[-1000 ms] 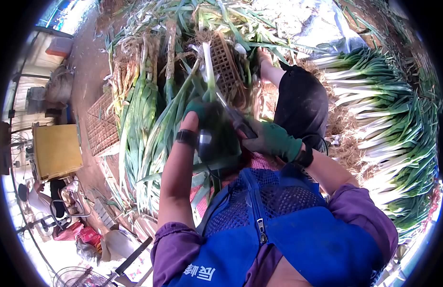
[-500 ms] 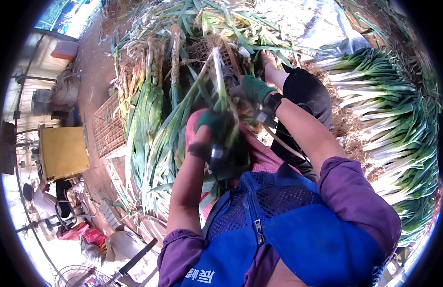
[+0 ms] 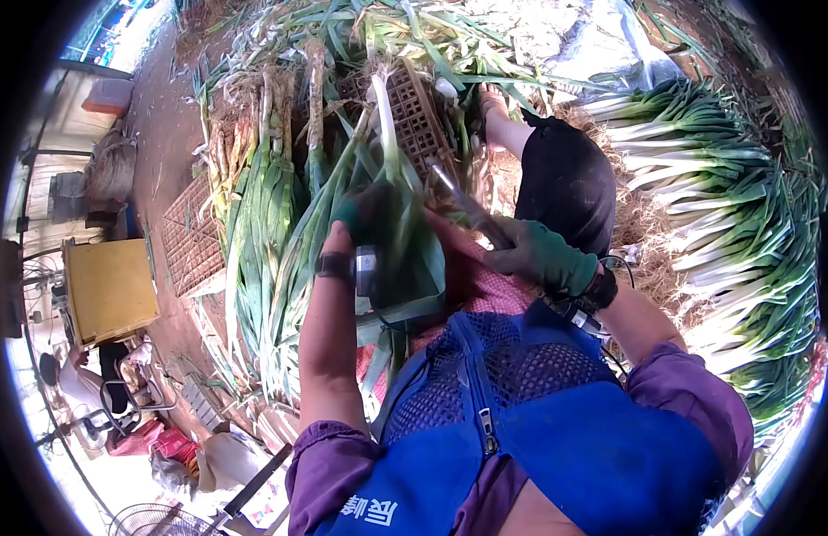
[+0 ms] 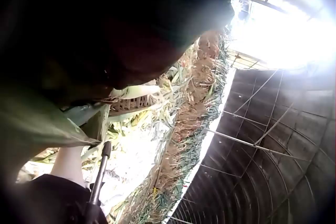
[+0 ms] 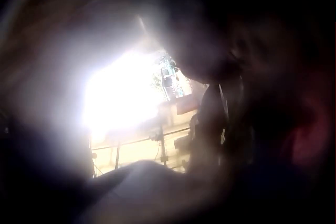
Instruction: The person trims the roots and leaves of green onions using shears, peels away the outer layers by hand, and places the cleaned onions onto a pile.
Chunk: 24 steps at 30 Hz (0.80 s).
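In the head view the gloved left hand [image 3: 365,211] grips a green onion stalk [image 3: 389,134] by its leafy part; its white stem and roots point away from the body. The gloved right hand [image 3: 548,256] holds a slim metal-tipped tool [image 3: 467,207], its tip to the right of the stalk and apart from it. In the left wrist view the dark left hand [image 4: 136,35] fills the upper left, with the tool [image 4: 100,176] below. The right wrist view is too dark and blurred to make out the fingers.
Untrimmed stalks [image 3: 266,214] lie left of the left hand. A brown plastic crate [image 3: 416,121] stands beyond the held stalk. Rows of white-stemmed onions [image 3: 700,214] lie at the right. A bare foot [image 3: 492,107] and a dark-clothed knee [image 3: 570,183] are between.
The right hand has moved back from beside the stalk's white stem, toward the body and right, with the tool. The left hand still grips the stalk and has shifted slightly left.
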Each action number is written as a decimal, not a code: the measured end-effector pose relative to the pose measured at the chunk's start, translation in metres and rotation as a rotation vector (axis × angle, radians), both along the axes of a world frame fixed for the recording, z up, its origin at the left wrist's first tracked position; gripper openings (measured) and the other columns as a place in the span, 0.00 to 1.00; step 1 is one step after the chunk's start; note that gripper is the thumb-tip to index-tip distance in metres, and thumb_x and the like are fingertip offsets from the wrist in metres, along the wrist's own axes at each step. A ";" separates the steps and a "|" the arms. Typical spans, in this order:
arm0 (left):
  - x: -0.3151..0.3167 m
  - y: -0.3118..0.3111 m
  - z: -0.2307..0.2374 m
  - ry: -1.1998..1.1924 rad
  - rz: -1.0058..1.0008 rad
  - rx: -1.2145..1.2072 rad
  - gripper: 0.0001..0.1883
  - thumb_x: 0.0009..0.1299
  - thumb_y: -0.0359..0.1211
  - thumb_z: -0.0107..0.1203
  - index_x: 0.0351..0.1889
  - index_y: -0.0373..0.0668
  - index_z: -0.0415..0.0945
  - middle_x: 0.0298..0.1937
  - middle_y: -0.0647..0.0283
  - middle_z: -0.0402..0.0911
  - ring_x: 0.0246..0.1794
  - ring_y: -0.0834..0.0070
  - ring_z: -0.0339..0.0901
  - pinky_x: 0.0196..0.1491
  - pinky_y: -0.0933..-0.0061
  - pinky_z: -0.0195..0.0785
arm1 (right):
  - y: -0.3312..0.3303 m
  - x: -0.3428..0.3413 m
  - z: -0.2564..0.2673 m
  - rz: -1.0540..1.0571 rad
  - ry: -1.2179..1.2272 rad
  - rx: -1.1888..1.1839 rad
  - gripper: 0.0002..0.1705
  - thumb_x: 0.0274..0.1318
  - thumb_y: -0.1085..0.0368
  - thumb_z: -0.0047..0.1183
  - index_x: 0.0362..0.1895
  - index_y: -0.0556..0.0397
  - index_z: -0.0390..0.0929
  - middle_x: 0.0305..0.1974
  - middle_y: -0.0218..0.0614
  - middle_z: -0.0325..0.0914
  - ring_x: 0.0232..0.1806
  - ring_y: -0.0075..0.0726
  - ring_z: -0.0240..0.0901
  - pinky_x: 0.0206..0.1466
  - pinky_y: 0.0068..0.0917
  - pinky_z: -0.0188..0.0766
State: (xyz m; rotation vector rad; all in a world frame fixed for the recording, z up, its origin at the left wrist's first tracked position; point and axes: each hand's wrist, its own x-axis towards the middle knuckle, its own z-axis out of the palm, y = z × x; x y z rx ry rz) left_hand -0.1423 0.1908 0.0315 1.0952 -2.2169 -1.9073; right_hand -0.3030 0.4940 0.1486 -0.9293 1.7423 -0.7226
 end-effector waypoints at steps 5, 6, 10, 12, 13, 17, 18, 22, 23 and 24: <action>-0.010 0.006 -0.006 -0.074 0.050 0.208 0.13 0.73 0.32 0.55 0.51 0.35 0.73 0.42 0.55 0.83 0.37 0.70 0.82 0.39 0.68 0.78 | -0.007 0.017 -0.012 0.063 0.055 0.021 0.28 0.50 0.47 0.58 0.46 0.57 0.75 0.31 0.47 0.77 0.32 0.44 0.75 0.39 0.38 0.69; -0.010 0.009 -0.006 -0.094 0.054 0.174 0.14 0.72 0.32 0.56 0.51 0.34 0.73 0.42 0.56 0.83 0.37 0.71 0.82 0.39 0.68 0.78 | -0.010 0.019 -0.008 0.065 0.062 0.032 0.28 0.50 0.47 0.58 0.46 0.57 0.75 0.31 0.49 0.77 0.32 0.46 0.76 0.39 0.39 0.70; -0.005 0.002 -0.039 0.007 0.150 0.228 0.19 0.63 0.40 0.64 0.43 0.33 0.79 0.34 0.58 0.84 0.33 0.72 0.82 0.34 0.68 0.76 | -0.011 0.025 -0.001 0.070 0.087 0.028 0.28 0.50 0.47 0.58 0.47 0.57 0.75 0.33 0.52 0.79 0.35 0.52 0.77 0.41 0.42 0.71; -0.011 0.009 -0.026 0.005 0.218 0.264 0.20 0.62 0.42 0.64 0.42 0.33 0.80 0.33 0.57 0.85 0.32 0.72 0.82 0.34 0.68 0.75 | -0.011 0.026 -0.013 0.068 0.113 -0.014 0.29 0.49 0.47 0.58 0.46 0.58 0.75 0.33 0.53 0.79 0.36 0.53 0.79 0.42 0.42 0.73; -0.013 0.014 -0.013 -0.016 0.256 0.276 0.20 0.63 0.42 0.63 0.42 0.32 0.80 0.33 0.57 0.85 0.32 0.71 0.82 0.35 0.68 0.75 | -0.012 0.027 -0.026 0.067 0.136 -0.056 0.29 0.49 0.47 0.58 0.44 0.60 0.74 0.33 0.54 0.80 0.36 0.54 0.80 0.42 0.42 0.74; -0.014 0.014 -0.006 -0.211 0.214 0.007 0.23 0.63 0.44 0.59 0.44 0.32 0.80 0.34 0.56 0.85 0.33 0.70 0.82 0.37 0.68 0.75 | -0.025 0.026 -0.028 0.075 0.220 -0.030 0.29 0.48 0.47 0.58 0.43 0.61 0.75 0.35 0.58 0.80 0.40 0.59 0.80 0.45 0.44 0.75; -0.014 0.017 -0.002 -0.225 0.221 -0.009 0.24 0.62 0.45 0.58 0.45 0.32 0.80 0.35 0.55 0.85 0.33 0.69 0.82 0.38 0.68 0.75 | -0.030 0.025 -0.028 0.070 0.228 -0.046 0.29 0.49 0.47 0.58 0.43 0.61 0.75 0.35 0.58 0.80 0.41 0.59 0.80 0.45 0.45 0.75; -0.010 0.009 -0.027 -0.180 0.257 -0.002 0.25 0.62 0.45 0.58 0.46 0.32 0.80 0.36 0.54 0.85 0.35 0.69 0.82 0.39 0.68 0.74 | -0.039 0.019 -0.033 0.070 0.249 -0.058 0.29 0.48 0.47 0.57 0.44 0.60 0.75 0.37 0.58 0.80 0.43 0.59 0.80 0.47 0.45 0.74; -0.009 0.007 -0.030 -0.169 0.269 0.015 0.22 0.64 0.43 0.59 0.45 0.33 0.80 0.35 0.57 0.85 0.32 0.72 0.81 0.36 0.70 0.73 | -0.040 0.019 -0.034 0.080 0.247 -0.052 0.28 0.48 0.47 0.57 0.44 0.59 0.75 0.37 0.58 0.80 0.43 0.59 0.80 0.47 0.45 0.74; -0.008 0.005 -0.033 -0.156 0.281 0.034 0.19 0.67 0.41 0.60 0.44 0.33 0.80 0.34 0.60 0.84 0.30 0.74 0.80 0.33 0.72 0.73 | -0.038 0.021 -0.033 0.096 0.257 -0.047 0.29 0.48 0.47 0.57 0.45 0.60 0.75 0.37 0.58 0.81 0.43 0.59 0.80 0.47 0.45 0.74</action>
